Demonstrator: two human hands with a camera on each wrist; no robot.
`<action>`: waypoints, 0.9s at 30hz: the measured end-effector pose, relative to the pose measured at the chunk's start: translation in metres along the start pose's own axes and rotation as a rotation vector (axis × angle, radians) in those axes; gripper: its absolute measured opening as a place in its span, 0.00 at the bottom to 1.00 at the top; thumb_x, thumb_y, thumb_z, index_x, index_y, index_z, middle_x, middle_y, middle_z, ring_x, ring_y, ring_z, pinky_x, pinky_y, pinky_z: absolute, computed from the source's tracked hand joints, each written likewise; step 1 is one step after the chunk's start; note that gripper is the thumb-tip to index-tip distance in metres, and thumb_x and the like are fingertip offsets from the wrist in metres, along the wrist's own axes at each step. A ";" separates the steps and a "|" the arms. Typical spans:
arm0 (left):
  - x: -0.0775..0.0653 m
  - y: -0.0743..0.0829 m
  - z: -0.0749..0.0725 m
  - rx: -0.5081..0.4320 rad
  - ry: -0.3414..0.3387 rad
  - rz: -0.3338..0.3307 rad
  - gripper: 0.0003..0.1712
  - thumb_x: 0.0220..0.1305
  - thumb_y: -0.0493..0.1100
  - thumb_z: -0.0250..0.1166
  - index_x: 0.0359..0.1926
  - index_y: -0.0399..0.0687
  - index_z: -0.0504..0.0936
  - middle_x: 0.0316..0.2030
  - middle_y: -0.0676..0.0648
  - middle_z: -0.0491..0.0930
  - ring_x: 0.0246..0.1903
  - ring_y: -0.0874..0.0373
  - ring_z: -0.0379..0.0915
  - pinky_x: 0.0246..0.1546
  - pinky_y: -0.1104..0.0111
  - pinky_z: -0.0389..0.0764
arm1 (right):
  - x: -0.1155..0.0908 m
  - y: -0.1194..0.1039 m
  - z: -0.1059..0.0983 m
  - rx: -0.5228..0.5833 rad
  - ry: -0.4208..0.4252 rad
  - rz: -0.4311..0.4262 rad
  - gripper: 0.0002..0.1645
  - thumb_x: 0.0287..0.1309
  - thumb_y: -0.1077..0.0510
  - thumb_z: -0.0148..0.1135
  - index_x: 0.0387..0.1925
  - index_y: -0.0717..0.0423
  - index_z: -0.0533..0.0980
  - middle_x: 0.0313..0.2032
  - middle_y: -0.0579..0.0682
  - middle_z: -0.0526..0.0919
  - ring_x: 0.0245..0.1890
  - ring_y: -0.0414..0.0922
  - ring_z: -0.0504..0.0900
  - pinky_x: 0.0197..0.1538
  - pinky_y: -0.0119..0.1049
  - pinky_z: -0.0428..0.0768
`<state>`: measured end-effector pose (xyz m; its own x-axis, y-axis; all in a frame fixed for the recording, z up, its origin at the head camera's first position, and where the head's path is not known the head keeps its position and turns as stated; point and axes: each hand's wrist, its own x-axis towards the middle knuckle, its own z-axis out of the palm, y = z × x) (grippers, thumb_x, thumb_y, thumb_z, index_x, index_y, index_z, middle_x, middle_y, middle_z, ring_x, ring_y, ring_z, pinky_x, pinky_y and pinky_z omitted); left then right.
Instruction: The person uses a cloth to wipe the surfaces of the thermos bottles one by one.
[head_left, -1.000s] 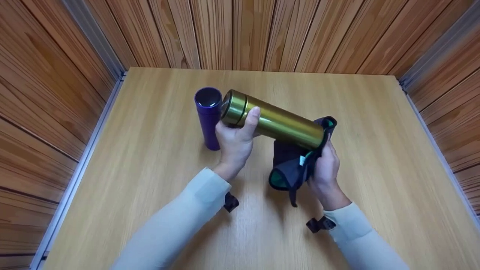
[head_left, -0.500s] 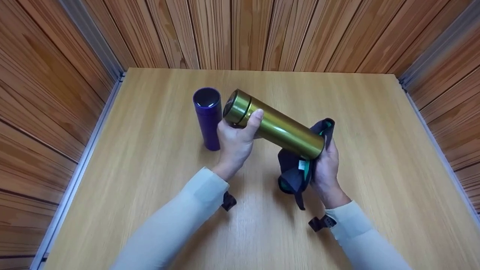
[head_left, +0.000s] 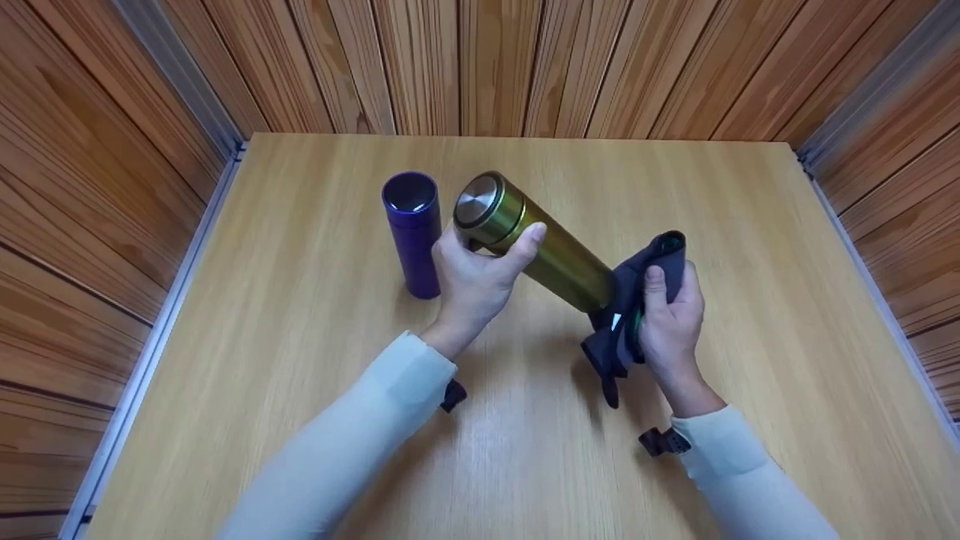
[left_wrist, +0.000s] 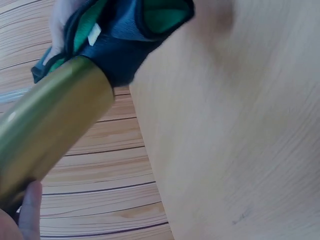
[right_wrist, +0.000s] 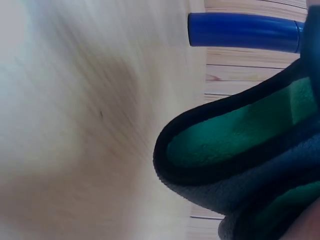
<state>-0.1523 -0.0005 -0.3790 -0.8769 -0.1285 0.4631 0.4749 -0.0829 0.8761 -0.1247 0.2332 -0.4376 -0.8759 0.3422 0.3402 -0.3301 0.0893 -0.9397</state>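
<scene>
A gold-green vacuum flask [head_left: 564,259] is held tilted above the table, its capped end up and to the left. My left hand [head_left: 476,283] grips it just below the cap, thumb along the side. My right hand [head_left: 671,330] holds a dark grey cloth [head_left: 634,281] with a green inner side and a white tag, thumb on top. That cloth is bunched against the flask's lower end, hiding the base. In the left wrist view, the flask body [left_wrist: 60,115] meets the cloth folds [left_wrist: 122,55]. Green lining [right_wrist: 215,142] shows inside a fold in the right wrist view.
A purple flask [head_left: 416,244] stands upright on the wooden table [head_left: 315,360], just left of my left hand. Wood-plank walls [head_left: 495,67] rise behind the table and at both sides. Metal rails [head_left: 161,315] run along the side edges.
The gold-green flask has tilted more steeply, turning its cap top toward the camera. My right hand has shifted right with the cloth, its thumb now showing over it, and the cloth covers the flask's base.
</scene>
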 end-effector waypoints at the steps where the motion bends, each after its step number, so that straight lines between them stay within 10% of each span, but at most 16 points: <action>1: 0.001 -0.001 0.000 0.019 -0.001 0.003 0.28 0.58 0.44 0.77 0.55 0.39 0.77 0.49 0.46 0.85 0.46 0.57 0.84 0.48 0.61 0.84 | 0.001 -0.001 -0.001 -0.014 -0.001 -0.015 0.11 0.76 0.60 0.52 0.52 0.62 0.74 0.41 0.53 0.79 0.42 0.47 0.79 0.45 0.32 0.78; 17: 0.008 -0.007 0.001 0.488 -0.104 -0.047 0.39 0.55 0.58 0.78 0.61 0.44 0.76 0.50 0.50 0.77 0.52 0.60 0.76 0.56 0.67 0.78 | -0.002 -0.026 -0.004 -0.276 -0.047 -0.200 0.15 0.72 0.68 0.55 0.54 0.77 0.71 0.40 0.40 0.79 0.41 0.37 0.78 0.44 0.28 0.74; 27: 0.008 -0.021 0.004 0.681 -0.163 -0.052 0.41 0.52 0.62 0.79 0.58 0.42 0.75 0.48 0.49 0.77 0.50 0.57 0.79 0.53 0.65 0.80 | 0.007 -0.006 -0.026 -0.480 -0.073 -0.315 0.17 0.66 0.71 0.61 0.55 0.72 0.73 0.40 0.63 0.81 0.40 0.31 0.74 0.43 0.26 0.69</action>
<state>-0.1696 0.0039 -0.3933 -0.9224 0.0131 0.3860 0.3267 0.5595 0.7617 -0.1200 0.2592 -0.4306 -0.7886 0.1663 0.5919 -0.3975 0.5966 -0.6972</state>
